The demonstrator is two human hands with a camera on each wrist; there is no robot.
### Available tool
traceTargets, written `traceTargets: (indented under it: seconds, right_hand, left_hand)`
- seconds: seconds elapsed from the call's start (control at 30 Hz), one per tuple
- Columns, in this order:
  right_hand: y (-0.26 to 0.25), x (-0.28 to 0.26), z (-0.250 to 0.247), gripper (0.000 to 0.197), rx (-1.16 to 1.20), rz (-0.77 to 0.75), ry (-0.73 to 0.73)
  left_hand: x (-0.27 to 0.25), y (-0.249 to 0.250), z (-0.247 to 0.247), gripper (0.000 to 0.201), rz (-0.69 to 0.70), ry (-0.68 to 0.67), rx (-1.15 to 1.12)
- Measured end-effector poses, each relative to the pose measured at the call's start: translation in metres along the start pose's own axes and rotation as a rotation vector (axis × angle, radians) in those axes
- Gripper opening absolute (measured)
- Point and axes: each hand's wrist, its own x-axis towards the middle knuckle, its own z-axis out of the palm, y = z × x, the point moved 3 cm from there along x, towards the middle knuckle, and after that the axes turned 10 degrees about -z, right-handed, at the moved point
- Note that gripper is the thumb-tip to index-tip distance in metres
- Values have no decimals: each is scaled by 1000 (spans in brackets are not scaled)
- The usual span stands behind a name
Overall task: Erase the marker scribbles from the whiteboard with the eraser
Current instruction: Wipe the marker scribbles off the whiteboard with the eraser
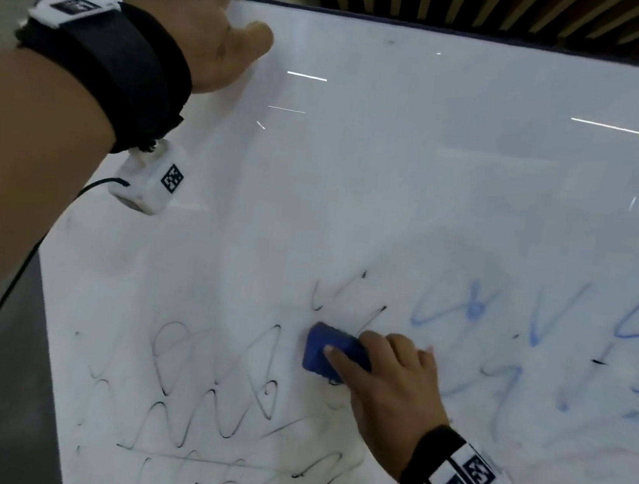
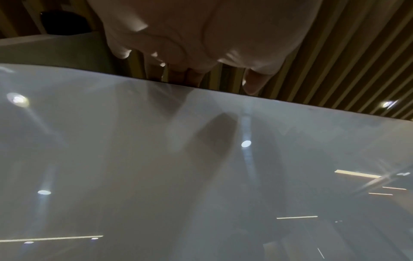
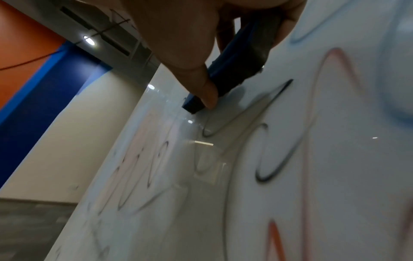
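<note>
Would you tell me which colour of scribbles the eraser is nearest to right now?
The black scribbles: the eraser, gripped by the right hand, sits among their strokes on the whiteboard. The blue scribbles lie farther right.

A ceiling of dark wooden slats [image 1: 503,6] runs across the top of the head view, with a small round downlight [image 2: 386,104] set among them at the right of the left wrist view. In the right wrist view an orange wall panel [image 3: 24,46] fills the upper left, a blue band [image 3: 44,98] slants beside it, then a cream wall [image 3: 85,134]. Grey carpet [image 3: 31,229] lies at lower left.
</note>
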Motion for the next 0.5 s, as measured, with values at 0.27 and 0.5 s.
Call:
traceTargets:
  seconds: [0.27, 0.5]
  right_hand:
    - [54, 43, -48, 51, 5, 251, 272]
    - [18, 46, -25, 57, 70, 122, 137]
  left_hand:
    - [-8, 75, 1, 82, 238, -30, -33]
    - [-15, 78, 0, 81, 168, -37, -96]
